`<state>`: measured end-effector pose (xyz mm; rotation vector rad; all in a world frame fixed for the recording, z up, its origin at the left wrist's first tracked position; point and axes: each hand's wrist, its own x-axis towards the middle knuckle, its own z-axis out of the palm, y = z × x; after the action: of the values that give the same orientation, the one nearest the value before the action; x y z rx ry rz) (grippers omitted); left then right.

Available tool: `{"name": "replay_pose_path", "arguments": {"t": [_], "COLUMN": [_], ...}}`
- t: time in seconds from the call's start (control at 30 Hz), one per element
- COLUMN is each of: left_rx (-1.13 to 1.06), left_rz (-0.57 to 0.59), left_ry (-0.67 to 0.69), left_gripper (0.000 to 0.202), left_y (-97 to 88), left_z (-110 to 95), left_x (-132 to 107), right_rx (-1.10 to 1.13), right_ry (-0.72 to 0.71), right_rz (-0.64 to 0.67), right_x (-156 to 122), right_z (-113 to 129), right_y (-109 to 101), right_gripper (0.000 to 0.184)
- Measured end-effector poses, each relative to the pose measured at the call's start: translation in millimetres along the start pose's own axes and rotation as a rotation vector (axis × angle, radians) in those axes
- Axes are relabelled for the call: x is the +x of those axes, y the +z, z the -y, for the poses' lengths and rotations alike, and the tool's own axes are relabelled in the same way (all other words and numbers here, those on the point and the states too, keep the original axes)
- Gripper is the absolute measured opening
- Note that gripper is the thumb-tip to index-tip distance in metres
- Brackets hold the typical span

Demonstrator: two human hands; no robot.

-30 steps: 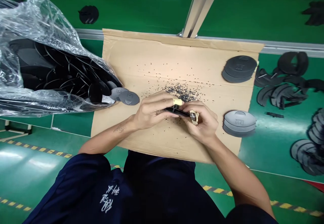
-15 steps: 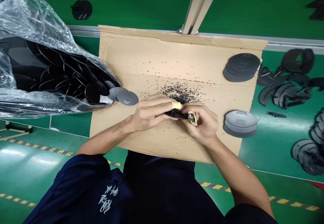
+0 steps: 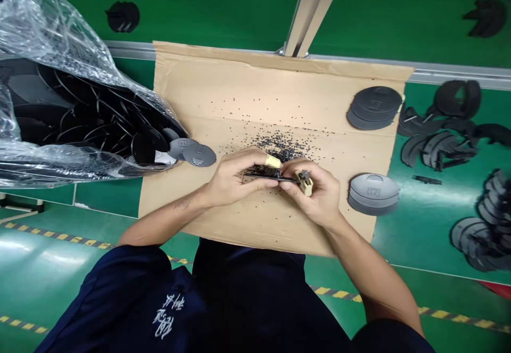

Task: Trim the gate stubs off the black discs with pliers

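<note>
A thin black disc (image 3: 261,175) is held nearly edge-on over the cardboard sheet (image 3: 191,81). My left hand (image 3: 233,176) pinches it between thumb and fingers; a pale yellow wrap covers one fingertip. My right hand (image 3: 317,190) is closed at the disc's right end. A small beige piece with a dark metallic top (image 3: 305,181) sits among the right hand's fingers; what it is I cannot make out. Just beyond both hands lies a spread pile of tiny black pieces (image 3: 284,145), partly hidden by the fingers.
At left, a clear plastic bag (image 3: 59,20) full of black discs lies open, with two grey discs (image 3: 199,155) by its mouth. Two disc stacks (image 3: 374,107) (image 3: 373,193) stand at right. Curved black parts (image 3: 457,99) lie farther right. A metal post (image 3: 315,12) rises behind.
The disc has tipped to a more edge-on angle, and my left thumb now shows along its near edge. My right hand has turned slightly. The whole view has shifted a little.
</note>
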<state>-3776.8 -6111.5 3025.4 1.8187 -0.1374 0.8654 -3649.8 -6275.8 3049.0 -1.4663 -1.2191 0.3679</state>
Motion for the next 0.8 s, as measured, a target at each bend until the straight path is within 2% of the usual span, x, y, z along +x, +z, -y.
{"name": "replay_pose_path", "arguments": {"t": [0.07,0.13,0.3,0.53,0.8], "left_rx": [0.014,0.035,0.035,0.002,-0.063], "left_rz": [-0.037,-0.057,-0.038,-0.017,-0.009], "left_ry": [-0.015,0.006,0.051,0.103,0.103], "left_gripper": [0.027,0.028,0.031,0.033,0.032], "left_y": [0.4,0.5,0.4,1.5,3.5], "left_z": [1,2,5,6,10], "left_x": [-1,-1,0,0,-3], "right_rx": [-0.090,-0.272,-0.666,-0.979,-1.152], "right_ry": [0.014,-0.013,-0.191,-0.295,-0.406], "right_rz": [0.047,0.070,0.177,0.288,0.313], "right_x": [2,5,7,10,14], "right_z": [4,8,15,22,25], "right_y": [-9,-21,-40,-43,-46], "right_gripper": [0.015,0.016,0.020,0.016,0.015]}}
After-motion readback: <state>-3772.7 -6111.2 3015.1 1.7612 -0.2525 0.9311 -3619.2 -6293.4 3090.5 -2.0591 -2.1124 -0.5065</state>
